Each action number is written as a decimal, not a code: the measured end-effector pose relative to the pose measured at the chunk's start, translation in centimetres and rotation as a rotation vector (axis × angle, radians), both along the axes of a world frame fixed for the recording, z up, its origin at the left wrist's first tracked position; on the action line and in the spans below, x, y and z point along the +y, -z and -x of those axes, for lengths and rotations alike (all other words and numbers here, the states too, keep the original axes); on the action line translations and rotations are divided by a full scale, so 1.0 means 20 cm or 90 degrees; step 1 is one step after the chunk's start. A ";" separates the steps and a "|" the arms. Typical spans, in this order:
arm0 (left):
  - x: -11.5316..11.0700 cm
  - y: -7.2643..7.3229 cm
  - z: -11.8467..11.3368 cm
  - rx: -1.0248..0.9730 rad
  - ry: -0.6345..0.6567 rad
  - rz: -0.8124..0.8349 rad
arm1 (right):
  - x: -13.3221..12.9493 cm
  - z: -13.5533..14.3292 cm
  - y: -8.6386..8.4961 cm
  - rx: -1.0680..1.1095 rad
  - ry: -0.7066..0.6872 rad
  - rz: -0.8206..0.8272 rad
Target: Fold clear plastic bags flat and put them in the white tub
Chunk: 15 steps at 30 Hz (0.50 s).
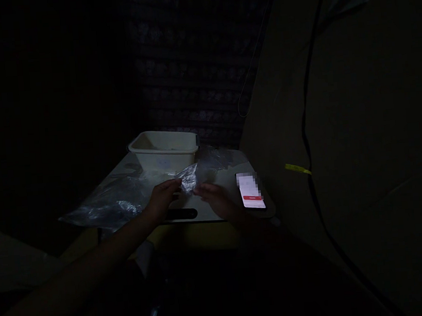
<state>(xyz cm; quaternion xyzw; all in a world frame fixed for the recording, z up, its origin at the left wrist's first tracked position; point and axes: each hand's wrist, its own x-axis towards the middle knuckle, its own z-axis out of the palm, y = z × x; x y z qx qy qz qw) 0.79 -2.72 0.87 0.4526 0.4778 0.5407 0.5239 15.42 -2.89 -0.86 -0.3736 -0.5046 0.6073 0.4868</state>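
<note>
The hands, left [162, 197] and right [214, 196], pinch a clear bag [189, 178] above the table [215, 211], before the tub [165, 157]; it looks light, limp and slippery, likely best held by its edges.

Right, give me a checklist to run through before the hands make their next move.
1. Small clear plastic between left hand and right hand: ok.
2. Firm pinch by each hand: cannot tell, too dark.
3. Pale tub upright: ok.
4. Phone apart from the right hand: ok.
5. Large plastic sheet fully on the table: not ok, it overhangs the left edge.
6. Lighting: not ok, very dim.
</note>
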 end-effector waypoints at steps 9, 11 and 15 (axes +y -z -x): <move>0.03 -0.03 -0.07 -0.019 -0.008 -0.007 | 0.09 0.01 -0.06 0.113 0.141 0.052; 0.04 -0.02 -0.07 -0.005 -0.009 -0.012 | 0.10 0.00 -0.06 0.063 0.127 0.060; 0.04 0.02 -0.07 0.038 -0.013 -0.029 | 0.09 0.01 -0.02 -0.003 0.057 0.073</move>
